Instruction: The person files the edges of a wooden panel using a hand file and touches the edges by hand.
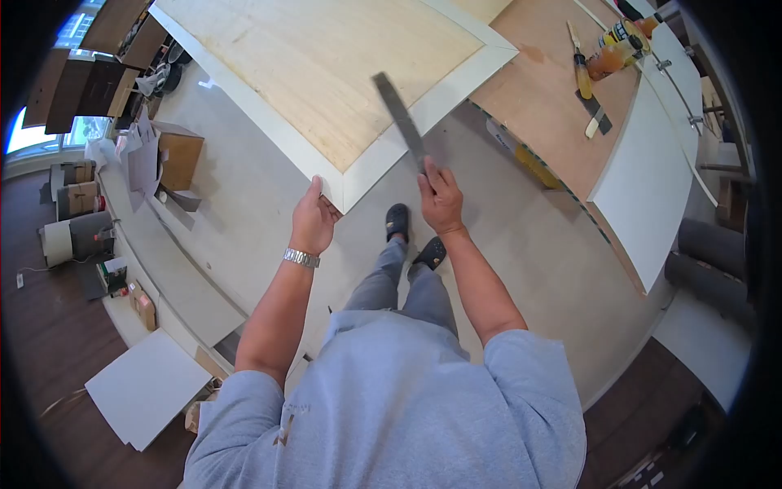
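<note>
A large wooden panel (326,65) with a white border frame (269,123) fills the upper middle of the view, one corner pointing toward me. My left hand (314,218) grips that frame near the corner, thumb on top and fingers underneath. In my right hand (441,196) is a long flat file (399,114), its grey blade slanting up to the left over the frame's near edge. Whether the blade touches the frame I cannot tell. The palm and fingers hide the file's handle end.
On the brown board (538,106) at right lie a yellow-handled chisel (582,77), a putty knife (599,118) and an orange-yellow can (615,53). A white panel (652,163) sits beside them. An open cardboard box (177,159) and a white board (147,387) are at left.
</note>
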`<state>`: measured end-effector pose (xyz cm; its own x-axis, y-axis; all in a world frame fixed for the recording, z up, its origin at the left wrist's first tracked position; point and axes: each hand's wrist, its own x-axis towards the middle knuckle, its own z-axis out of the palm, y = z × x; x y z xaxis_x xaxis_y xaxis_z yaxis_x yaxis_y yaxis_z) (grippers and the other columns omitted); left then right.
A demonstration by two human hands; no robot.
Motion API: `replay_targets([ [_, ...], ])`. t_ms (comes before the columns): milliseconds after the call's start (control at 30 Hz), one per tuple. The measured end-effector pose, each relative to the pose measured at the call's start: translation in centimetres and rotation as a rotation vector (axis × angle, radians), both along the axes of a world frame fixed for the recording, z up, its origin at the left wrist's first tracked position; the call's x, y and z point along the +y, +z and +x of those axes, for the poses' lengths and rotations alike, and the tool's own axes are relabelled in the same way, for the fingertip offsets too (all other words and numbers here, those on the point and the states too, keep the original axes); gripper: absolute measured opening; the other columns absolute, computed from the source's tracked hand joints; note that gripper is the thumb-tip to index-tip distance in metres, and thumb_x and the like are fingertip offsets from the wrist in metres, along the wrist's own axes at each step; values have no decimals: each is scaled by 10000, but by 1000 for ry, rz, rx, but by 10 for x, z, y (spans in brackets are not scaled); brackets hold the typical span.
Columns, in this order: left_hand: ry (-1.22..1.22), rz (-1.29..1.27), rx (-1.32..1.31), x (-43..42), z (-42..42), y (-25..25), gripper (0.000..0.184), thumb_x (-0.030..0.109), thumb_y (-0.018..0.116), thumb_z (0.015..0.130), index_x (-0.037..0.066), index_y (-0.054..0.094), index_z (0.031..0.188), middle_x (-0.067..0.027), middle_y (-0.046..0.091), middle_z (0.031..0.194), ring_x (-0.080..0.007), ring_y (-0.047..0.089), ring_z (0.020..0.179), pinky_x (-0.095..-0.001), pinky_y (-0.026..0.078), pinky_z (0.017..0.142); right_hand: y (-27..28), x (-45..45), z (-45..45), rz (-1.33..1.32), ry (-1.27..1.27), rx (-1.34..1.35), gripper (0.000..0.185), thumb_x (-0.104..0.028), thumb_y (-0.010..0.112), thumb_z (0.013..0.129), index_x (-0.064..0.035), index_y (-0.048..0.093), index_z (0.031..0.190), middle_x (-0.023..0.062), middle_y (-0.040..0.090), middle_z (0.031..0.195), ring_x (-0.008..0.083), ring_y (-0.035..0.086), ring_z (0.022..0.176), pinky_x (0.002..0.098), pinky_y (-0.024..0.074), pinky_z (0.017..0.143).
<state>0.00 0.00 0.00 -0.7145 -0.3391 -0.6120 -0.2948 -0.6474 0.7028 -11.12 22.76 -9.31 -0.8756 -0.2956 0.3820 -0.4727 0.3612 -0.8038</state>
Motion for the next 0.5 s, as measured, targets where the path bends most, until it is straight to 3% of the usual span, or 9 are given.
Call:
replay_targets([
  [100, 28, 102, 18, 21, 6, -7, 483, 442, 416, 1076, 47, 543, 1323, -117, 681, 1223, -235, 648, 1090, -390, 463, 969, -11, 29, 35, 39, -28, -60, 512, -115, 729, 902, -160, 611, 1397, 108, 600, 867, 236, 627, 721, 336, 534, 662],
  [200, -18, 114, 51, 3, 12, -11, 480, 440, 399, 1079, 52, 534, 1327, -120, 675, 1236, -241, 640, 1108, -410, 454, 991, -13, -14, 79, -153, 9, -104, 487, -89, 741, 881, -138, 641, 1355, 100, 599, 864, 255, 611, 701, 342, 521, 640],
  [367, -103, 151, 87, -14, 13, -12, 473, 448, 373, 1082, 71, 527, 1320, -130, 662, 1268, -268, 618, 1174, -456, 417, 1057, 6, -42, 59, -135, -55, -32, 457, -73, 709, 909, -114, 634, 1358, 94, 595, 857, 229, 600, 692, 330, 507, 622],
  [500, -78, 196, 90, -21, 9, -7, 492, 462, 380, 1079, 56, 535, 1310, -141, 688, 1150, -273, 633, 1066, -430, 437, 993, -12, -41, 96, -93, -113, -73, 471, -67, 706, 912, -124, 626, 1372, 98, 594, 857, 223, 587, 692, 323, 507, 625],
])
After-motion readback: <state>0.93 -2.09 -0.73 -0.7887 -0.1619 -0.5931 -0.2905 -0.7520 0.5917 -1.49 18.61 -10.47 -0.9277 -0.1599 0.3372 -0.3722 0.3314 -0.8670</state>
